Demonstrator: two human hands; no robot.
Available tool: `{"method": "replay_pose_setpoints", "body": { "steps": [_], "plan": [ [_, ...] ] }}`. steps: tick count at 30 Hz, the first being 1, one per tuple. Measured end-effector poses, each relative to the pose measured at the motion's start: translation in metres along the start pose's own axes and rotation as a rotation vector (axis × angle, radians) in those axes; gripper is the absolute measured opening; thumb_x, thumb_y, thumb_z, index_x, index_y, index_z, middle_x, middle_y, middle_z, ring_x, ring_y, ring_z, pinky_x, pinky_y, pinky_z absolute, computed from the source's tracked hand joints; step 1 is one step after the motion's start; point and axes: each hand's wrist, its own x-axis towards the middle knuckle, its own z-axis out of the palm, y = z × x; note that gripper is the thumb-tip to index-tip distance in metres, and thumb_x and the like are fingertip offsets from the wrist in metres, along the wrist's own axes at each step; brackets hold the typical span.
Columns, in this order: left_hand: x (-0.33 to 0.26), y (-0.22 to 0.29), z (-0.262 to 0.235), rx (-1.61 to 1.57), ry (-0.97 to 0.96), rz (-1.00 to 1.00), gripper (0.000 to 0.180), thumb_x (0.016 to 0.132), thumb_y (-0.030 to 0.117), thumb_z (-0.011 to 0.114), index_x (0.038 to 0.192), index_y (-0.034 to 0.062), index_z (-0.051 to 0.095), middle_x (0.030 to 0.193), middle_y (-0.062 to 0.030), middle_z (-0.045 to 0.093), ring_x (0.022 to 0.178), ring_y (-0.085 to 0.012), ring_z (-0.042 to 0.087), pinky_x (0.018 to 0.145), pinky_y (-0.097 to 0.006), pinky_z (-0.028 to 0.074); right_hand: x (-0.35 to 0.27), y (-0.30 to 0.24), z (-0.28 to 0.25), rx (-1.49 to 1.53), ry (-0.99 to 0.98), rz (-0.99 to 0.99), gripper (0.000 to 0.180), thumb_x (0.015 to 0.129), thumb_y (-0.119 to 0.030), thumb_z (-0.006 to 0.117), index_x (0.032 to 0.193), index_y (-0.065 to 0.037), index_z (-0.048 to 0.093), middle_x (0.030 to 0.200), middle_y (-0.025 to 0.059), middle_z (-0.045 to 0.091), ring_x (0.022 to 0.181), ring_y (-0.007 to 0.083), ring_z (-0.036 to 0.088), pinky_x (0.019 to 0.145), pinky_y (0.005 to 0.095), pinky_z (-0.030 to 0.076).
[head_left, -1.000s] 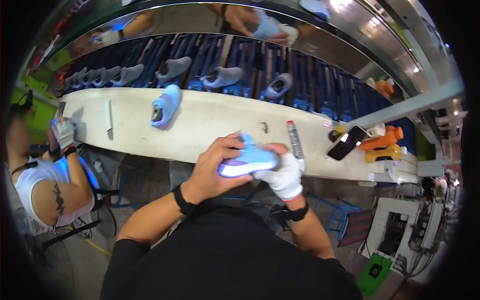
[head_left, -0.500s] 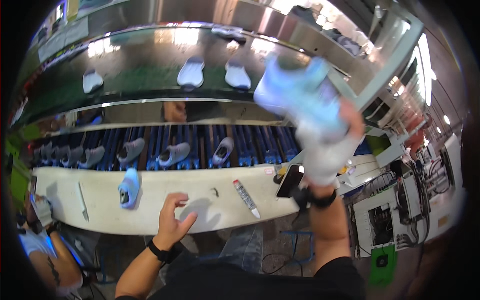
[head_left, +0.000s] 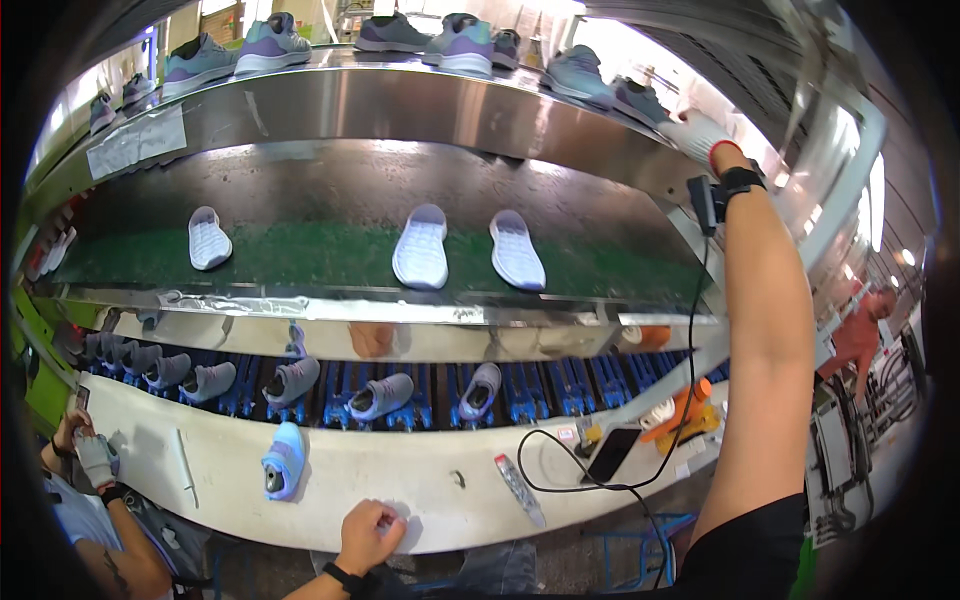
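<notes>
My right hand [head_left: 704, 138], in a white glove with a red cuff edge, reaches up to the far right end of the upper metal shelf. Its fingers appear closed at the near end of a grey sneaker [head_left: 638, 101]; the fingertips are partly hidden. My bare left hand [head_left: 371, 534] is over the front edge of the cream table [head_left: 400, 480], fingers curled in and nothing visible in them. A light blue shoe [head_left: 284, 462] stands on the table to its left. To its right lie a marker-like tube [head_left: 519, 490] and a small dark scrap [head_left: 458, 480].
Several sneakers [head_left: 468, 45] line the upper shelf. Below, white soles [head_left: 420, 248] lie on a green conveyor [head_left: 320, 250]. Grey shoes [head_left: 381, 397] sit on a blue rack. A phone [head_left: 612, 455] and black cable [head_left: 560, 489] lie at right. A co-worker's gloved hand [head_left: 95, 461] is at far left.
My right hand has carried a light-coloured sneaker up and away to the upper shelf. My left hand's fingers have curled in. The view has tilted up, showing more of the shelf.
</notes>
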Motion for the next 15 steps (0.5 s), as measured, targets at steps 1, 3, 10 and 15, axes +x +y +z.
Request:
{"method": "replay_pose_setpoints", "body": {
  "steps": [1,3,10,15],
  "plan": [
    [-0.003,0.001,-0.006,0.034,0.000,-0.001,0.016,0.086,0.018,0.085,0.085,0.0091,0.072,0.080,-0.0093,0.068,0.072,-0.0281,0.069,0.066,-0.039,0.055,0.004,-0.013,0.001,0.005,-0.082,0.026,0.093,0.089,-0.061,0.069,0.154,0.005,0.060,0.133,0.0249,0.076,0.117,0.0356,0.074,0.104,0.0418,0.055],
    [-0.004,-0.003,-0.005,0.066,-0.008,0.086,0.020,0.084,0.023,0.085,0.081,0.0094,0.071,0.077,-0.0093,0.068,0.070,-0.0303,0.068,0.065,-0.042,0.055,0.024,-0.013,0.000,0.090,-0.161,-0.022,0.108,0.090,-0.066,0.073,0.167,0.004,0.044,0.134,0.0195,0.075,0.112,0.0281,0.074,0.100,0.0386,0.056],
    [-0.003,-0.010,-0.001,0.111,-0.035,0.080,0.022,0.082,0.026,0.085,0.080,0.0105,0.070,0.077,-0.0102,0.068,0.075,-0.0348,0.068,0.070,-0.046,0.055,0.052,-0.012,-0.030,0.251,-0.540,0.076,0.098,0.097,-0.048,0.083,0.169,-0.003,0.033,0.115,0.0101,0.074,0.082,0.0126,0.069,0.062,0.0314,0.055],
    [-0.003,-0.015,0.002,0.158,-0.025,0.082,0.027,0.080,0.033,0.084,0.081,0.0096,0.071,0.081,-0.0121,0.070,0.081,-0.0367,0.069,0.075,-0.049,0.057,0.106,0.028,-0.007,0.375,-0.547,0.018,0.056,0.088,-0.050,0.092,0.122,-0.008,0.074,0.093,0.0042,0.077,0.078,0.0166,0.071,0.068,0.0356,0.057]
  ]
}}
